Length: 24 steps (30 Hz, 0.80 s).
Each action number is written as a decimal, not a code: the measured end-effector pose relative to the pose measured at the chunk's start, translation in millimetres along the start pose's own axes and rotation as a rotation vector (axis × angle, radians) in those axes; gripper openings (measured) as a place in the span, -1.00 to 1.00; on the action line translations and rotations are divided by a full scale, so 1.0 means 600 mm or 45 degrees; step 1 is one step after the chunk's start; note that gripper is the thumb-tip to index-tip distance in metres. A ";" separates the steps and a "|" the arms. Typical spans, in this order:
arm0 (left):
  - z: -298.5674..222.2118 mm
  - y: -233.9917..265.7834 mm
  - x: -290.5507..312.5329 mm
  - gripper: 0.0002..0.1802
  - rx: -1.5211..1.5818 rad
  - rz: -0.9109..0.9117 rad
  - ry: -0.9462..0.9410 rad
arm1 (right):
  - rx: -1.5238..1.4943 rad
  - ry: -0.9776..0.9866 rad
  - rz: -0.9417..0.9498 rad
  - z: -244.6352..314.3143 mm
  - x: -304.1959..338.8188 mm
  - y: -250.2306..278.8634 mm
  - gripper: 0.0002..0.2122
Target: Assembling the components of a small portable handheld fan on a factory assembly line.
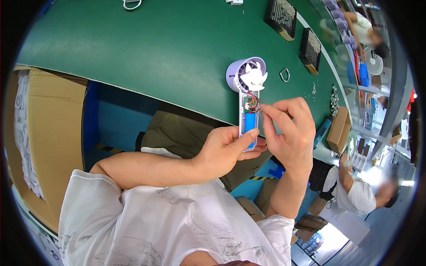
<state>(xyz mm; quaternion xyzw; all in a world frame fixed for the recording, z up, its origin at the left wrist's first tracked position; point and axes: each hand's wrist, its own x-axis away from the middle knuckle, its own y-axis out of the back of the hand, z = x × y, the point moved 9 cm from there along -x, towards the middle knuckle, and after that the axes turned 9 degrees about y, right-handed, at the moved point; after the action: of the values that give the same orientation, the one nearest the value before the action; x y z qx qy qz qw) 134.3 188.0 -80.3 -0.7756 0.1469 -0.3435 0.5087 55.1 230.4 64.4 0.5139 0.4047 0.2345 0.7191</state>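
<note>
A lilac handheld fan lies over the table's near edge with its handle open toward me. White blades show in its round head. Inside the handle are a small green circuit board, thin red wires and a blue cylindrical battery. My left hand is closed around the handle's lower end, thumb across the battery. My right hand has its fingers bent together at the handle's right side, fingertips by the wires; whatever they pinch is too small to make out.
On the green table lie a metal ring and another metal ring. Two black trays of small parts stand at the far right. A cardboard box of white parts is at left. Another person works at right.
</note>
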 end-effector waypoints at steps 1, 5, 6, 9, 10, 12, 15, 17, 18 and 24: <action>-0.001 0.000 0.001 -0.63 0.001 -0.002 -0.006 | 0.005 0.024 0.005 0.005 0.000 -0.001 -0.73; -0.003 0.001 0.003 -0.63 0.011 -0.006 -0.004 | 0.033 0.082 0.003 0.009 0.005 -0.001 -0.71; -0.002 0.002 0.003 -0.63 0.005 -0.008 0.000 | 0.033 0.084 -0.021 0.007 0.005 0.000 -0.70; -0.003 0.002 0.003 -0.63 0.003 -0.030 0.015 | 0.051 0.066 -0.038 0.007 0.001 0.002 -0.69; -0.003 0.002 0.003 -0.63 0.002 -0.029 0.015 | 0.068 0.047 -0.029 0.005 0.000 0.002 -0.68; -0.003 0.003 0.003 -0.63 0.003 -0.036 0.029 | 0.050 0.061 -0.024 0.006 0.002 -0.002 -0.67; -0.004 0.004 0.004 -0.62 0.021 -0.030 0.017 | 0.040 0.110 -0.010 0.010 0.001 -0.006 -0.65; -0.005 0.003 0.005 -0.62 0.012 -0.036 0.026 | 0.051 0.144 0.000 0.013 0.000 -0.005 -0.65; -0.004 0.003 0.005 -0.62 0.003 -0.043 0.037 | 0.061 0.160 0.017 0.015 0.002 -0.005 -0.66; -0.006 0.003 0.006 -0.62 -0.027 -0.020 0.021 | 0.127 0.236 -0.014 0.032 0.009 -0.006 -0.69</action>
<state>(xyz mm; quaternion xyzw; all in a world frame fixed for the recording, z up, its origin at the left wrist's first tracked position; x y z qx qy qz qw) 134.8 182.5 -79.7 -0.7792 0.1486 -0.3525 0.4965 74.0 222.8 62.0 0.5231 0.4834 0.2564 0.6534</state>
